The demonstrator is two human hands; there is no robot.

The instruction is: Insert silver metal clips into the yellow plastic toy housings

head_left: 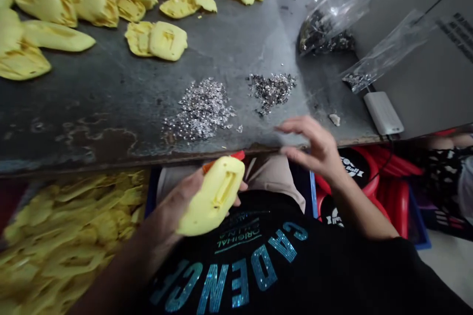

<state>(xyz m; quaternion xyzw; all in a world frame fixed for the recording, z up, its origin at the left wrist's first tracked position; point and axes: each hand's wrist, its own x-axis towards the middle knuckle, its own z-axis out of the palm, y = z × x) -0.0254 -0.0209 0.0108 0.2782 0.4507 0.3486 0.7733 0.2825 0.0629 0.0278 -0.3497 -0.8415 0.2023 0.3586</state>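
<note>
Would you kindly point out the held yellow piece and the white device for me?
Yellow piece (pixel 207 197): head view, smooth middle of its face.
White device (pixel 383 112): head view, middle of its upper face.

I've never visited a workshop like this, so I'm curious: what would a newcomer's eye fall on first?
Probably the bright yellow pieces spread across the table's far left. Next might come two glittering piles of tiny bits, a paler one on the left and a darker one on the right. Nearer, the left hand holds one yellow part before the table edge.
</note>
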